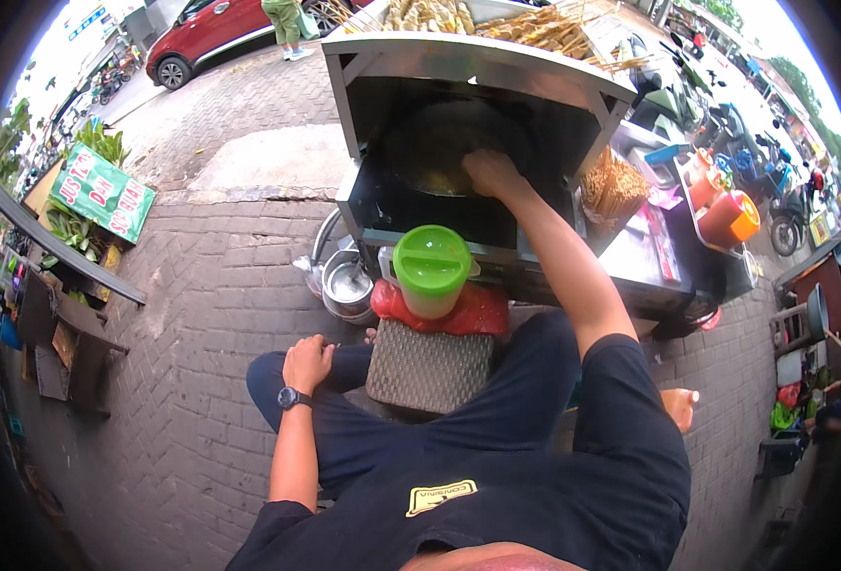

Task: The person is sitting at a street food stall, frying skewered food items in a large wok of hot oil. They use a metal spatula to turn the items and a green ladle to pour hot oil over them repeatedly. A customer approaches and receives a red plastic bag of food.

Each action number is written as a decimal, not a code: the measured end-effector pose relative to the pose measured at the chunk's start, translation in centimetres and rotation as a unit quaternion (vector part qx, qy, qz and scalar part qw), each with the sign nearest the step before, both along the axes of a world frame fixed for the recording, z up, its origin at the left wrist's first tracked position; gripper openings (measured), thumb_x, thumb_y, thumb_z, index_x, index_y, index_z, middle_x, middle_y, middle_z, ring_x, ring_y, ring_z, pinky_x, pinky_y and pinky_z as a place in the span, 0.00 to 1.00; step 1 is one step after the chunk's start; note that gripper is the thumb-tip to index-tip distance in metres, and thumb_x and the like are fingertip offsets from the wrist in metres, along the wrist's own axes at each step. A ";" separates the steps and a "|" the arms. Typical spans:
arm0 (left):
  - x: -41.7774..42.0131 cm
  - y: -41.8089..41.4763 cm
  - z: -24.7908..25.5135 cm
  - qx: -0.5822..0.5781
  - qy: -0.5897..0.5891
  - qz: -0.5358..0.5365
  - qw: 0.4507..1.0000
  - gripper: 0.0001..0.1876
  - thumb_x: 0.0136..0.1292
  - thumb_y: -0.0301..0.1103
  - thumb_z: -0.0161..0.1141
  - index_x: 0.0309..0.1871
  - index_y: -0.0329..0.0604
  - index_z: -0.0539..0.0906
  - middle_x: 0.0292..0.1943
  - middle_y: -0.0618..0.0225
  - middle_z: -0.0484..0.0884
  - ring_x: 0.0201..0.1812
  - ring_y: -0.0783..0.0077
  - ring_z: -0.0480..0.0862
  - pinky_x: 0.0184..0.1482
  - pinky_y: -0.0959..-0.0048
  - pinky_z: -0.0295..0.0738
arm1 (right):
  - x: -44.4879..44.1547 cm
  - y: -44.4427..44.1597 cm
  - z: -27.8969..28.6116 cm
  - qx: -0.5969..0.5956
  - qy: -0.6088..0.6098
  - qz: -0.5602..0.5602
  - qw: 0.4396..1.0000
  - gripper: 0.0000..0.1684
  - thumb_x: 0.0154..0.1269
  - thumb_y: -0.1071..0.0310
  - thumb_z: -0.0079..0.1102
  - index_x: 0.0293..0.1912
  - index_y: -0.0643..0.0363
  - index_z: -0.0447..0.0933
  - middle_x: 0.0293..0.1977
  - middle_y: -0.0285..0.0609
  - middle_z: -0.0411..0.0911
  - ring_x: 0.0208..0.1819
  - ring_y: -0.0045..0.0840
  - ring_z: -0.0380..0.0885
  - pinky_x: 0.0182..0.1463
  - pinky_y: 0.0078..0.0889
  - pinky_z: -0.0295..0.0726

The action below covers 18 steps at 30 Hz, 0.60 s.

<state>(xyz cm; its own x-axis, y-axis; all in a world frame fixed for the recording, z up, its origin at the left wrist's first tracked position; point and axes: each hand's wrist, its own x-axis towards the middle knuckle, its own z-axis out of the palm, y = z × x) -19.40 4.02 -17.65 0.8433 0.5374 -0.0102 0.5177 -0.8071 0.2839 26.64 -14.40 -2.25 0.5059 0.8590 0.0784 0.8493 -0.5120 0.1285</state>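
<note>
My right hand reaches into a dark metal stall compartment, at the near right edge of a round pan with shiny liquid. The fingers are curled; whether they hold a utensil is too dark to tell. My left hand, with a watch on the wrist, rests on my left knee, holding nothing. Between my knees stands a woven stool with a red plastic bag. A pitcher with a green lid stands upright on them, close below the stall's front edge.
Bundled skewer sticks stand right of the compartment. Skewered food lies on the stall top. Orange containers are farther right. A metal pot sits on the paving left of the stool. Another person's hand shows beside my right sleeve.
</note>
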 end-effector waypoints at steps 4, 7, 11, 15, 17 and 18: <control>0.1 -0.2 0.3 0.009 0.001 -0.009 1.000 0.12 0.66 0.42 0.63 0.38 0.41 0.85 0.36 0.55 0.88 0.41 0.50 0.86 0.45 0.54 0.80 | 0.4 -0.4 -1.1 0.006 0.008 -0.032 0.999 0.11 0.59 0.73 0.58 0.41 0.60 0.84 0.44 0.53 0.85 0.51 0.45 0.84 0.52 0.47 0.85; 0.2 0.0 0.2 0.006 0.001 -0.009 1.000 0.12 0.66 0.42 0.63 0.37 0.41 0.85 0.36 0.55 0.88 0.42 0.51 0.86 0.46 0.54 0.79 | 0.1 -0.6 -0.7 -0.006 0.031 -0.040 0.999 0.13 0.60 0.72 0.58 0.44 0.61 0.85 0.45 0.52 0.85 0.51 0.46 0.84 0.53 0.47 0.85; 0.1 0.0 0.3 0.009 0.010 -0.005 1.000 0.12 0.66 0.41 0.63 0.37 0.41 0.85 0.36 0.55 0.87 0.42 0.51 0.86 0.46 0.54 0.78 | 0.0 -1.5 0.7 0.097 0.097 -0.045 0.990 0.13 0.60 0.72 0.57 0.43 0.60 0.86 0.45 0.53 0.85 0.50 0.45 0.84 0.51 0.45 0.84; 0.1 0.2 -0.3 0.019 0.008 -0.013 1.000 0.12 0.66 0.42 0.63 0.38 0.41 0.85 0.36 0.56 0.87 0.42 0.51 0.85 0.46 0.54 0.77 | 0.8 -3.4 0.8 0.173 0.159 0.006 0.972 0.12 0.61 0.70 0.61 0.43 0.60 0.86 0.42 0.52 0.86 0.42 0.38 0.87 0.46 0.40 0.84; 0.1 0.2 -0.6 0.014 0.003 -0.012 1.000 0.12 0.66 0.42 0.63 0.38 0.42 0.84 0.36 0.56 0.87 0.43 0.51 0.84 0.46 0.54 0.77 | -0.4 -3.8 0.2 0.166 0.315 -0.015 0.934 0.10 0.62 0.69 0.64 0.42 0.62 0.86 0.36 0.46 0.86 0.35 0.30 0.87 0.38 0.33 0.83; 0.0 0.3 -0.7 0.013 0.002 -0.012 1.000 0.12 0.66 0.41 0.63 0.38 0.42 0.84 0.36 0.56 0.87 0.43 0.51 0.84 0.46 0.54 0.77 | -1.3 -3.9 0.2 0.160 0.392 -0.026 0.906 0.10 0.63 0.69 0.66 0.42 0.63 0.86 0.33 0.43 0.86 0.32 0.26 0.86 0.34 0.30 0.83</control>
